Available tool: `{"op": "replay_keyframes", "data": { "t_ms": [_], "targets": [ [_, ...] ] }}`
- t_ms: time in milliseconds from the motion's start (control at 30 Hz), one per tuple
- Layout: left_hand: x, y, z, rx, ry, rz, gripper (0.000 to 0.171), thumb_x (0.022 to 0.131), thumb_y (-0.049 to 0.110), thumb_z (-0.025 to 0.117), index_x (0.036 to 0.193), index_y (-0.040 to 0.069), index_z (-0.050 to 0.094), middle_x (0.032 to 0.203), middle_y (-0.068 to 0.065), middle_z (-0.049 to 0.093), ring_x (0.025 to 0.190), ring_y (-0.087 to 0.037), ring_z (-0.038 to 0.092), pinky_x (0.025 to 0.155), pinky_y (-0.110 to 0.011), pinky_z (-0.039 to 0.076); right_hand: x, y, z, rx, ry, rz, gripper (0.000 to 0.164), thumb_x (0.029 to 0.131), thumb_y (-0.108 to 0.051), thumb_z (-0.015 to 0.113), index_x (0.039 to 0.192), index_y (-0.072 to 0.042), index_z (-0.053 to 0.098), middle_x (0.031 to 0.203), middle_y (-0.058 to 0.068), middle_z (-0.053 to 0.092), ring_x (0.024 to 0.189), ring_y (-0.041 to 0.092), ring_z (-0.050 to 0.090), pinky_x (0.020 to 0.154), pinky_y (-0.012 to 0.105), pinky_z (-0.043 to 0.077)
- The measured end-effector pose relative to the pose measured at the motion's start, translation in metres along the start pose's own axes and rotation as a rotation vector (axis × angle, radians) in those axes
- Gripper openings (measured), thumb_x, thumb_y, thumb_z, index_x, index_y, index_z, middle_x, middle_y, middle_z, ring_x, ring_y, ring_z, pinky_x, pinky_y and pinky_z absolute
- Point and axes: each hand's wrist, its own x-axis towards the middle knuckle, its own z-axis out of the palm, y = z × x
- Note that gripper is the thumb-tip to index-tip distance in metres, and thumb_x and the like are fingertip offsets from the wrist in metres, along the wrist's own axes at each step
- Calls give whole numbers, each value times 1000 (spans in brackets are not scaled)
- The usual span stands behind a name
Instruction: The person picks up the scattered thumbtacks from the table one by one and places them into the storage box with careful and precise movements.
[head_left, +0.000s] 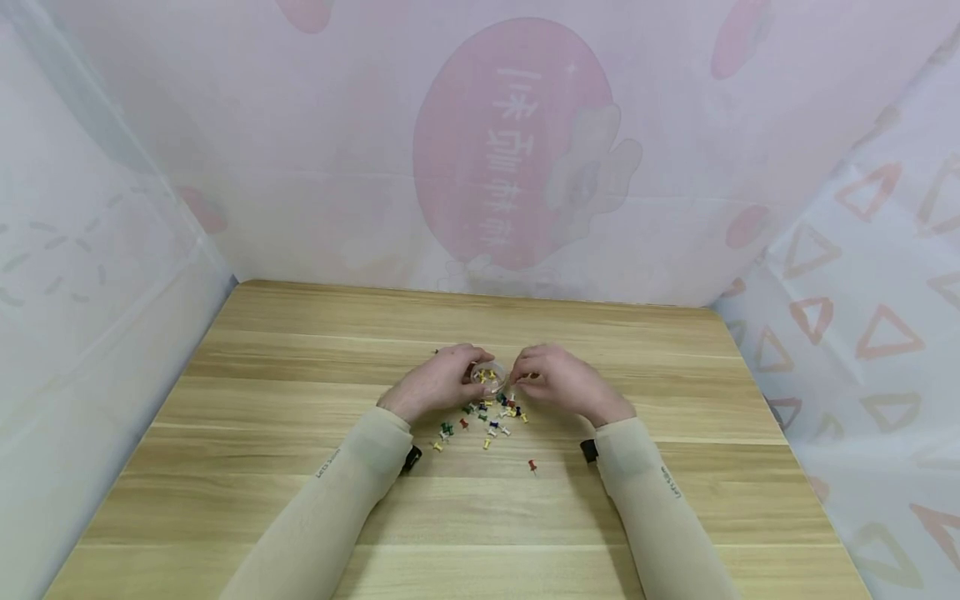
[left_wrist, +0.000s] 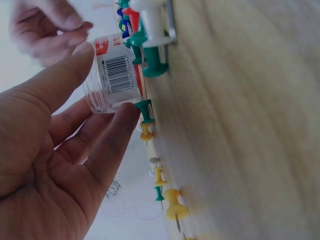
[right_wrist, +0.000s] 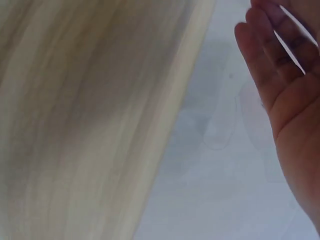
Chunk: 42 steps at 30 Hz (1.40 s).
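Note:
My left hand (head_left: 442, 379) grips a small clear plastic jar (left_wrist: 117, 75) with a white and red barcode label, thumb and fingers curled round its sides. Several yellow push pins (head_left: 491, 374) show inside the jar in the head view. Close to the jar's right side is my right hand (head_left: 558, 379), its fingers bent and fingertips near the rim. A small yellow spot shows among its fingers, but whether it pinches a push pin is unclear. Loose push pins (head_left: 493, 425) in green, white, yellow, red and blue lie just in front of the jar.
One red push pin (head_left: 532, 467) lies apart, nearer the front of the wooden table (head_left: 480, 525). Another small pin (head_left: 436, 351) is behind the left hand. Printed pale sheets (head_left: 337, 183) stand along the table's back and sides.

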Motion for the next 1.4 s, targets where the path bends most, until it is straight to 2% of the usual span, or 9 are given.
{"op": "replay_keyframes", "data": {
  "t_ms": [133,267,567,767,967,1167,1400],
  "targets": [
    [-1,1,-1,2,-4,-6,60,95,34,75,147,13,56,142,-7,60,120,-22,61,101,-38,51,-1,4,3,65,-77,-31,17,91,-11,78,107,-16,80,109,-5,72,101,7,64,93,26,53],
    [-1,1,-1,15,-1,-13,61,94,37,76,148,15,56,143,-5,59,121,-20,59,102,-38,50,-1,3,5,100,-108,-46,15,93,-13,77,107,-15,80,111,-2,73,102,6,65,93,25,54],
    [0,0,0,27,3,-16,61,94,38,75,148,16,56,146,-5,58,126,-21,57,106,-39,48,-2,5,12,84,-143,-4,13,94,-13,76,105,-19,80,110,-8,71,102,5,65,92,21,52],
    [0,0,0,28,3,-15,60,95,38,75,148,16,56,146,-5,58,130,-22,55,109,-40,45,-3,5,14,79,-140,38,9,94,-17,77,101,-21,79,105,-11,71,96,5,65,87,21,54],
    [0,0,0,22,-2,-5,59,95,36,75,147,15,57,145,-6,59,129,-22,56,110,-40,45,-3,5,14,81,-137,67,10,93,-11,76,100,-18,79,104,-8,71,94,5,65,85,21,55],
    [0,0,0,16,5,-3,60,94,38,76,147,15,57,143,-5,60,127,-21,57,109,-40,46,-4,6,13,21,-99,84,18,90,-5,70,98,-19,78,101,-10,70,91,3,62,85,23,54],
    [0,0,1,8,6,-4,60,95,36,75,147,15,57,142,-5,60,124,-21,58,106,-38,48,-3,7,7,-32,-50,113,18,90,-8,71,102,-21,78,104,-13,69,93,1,61,85,22,53]
  ]
}}
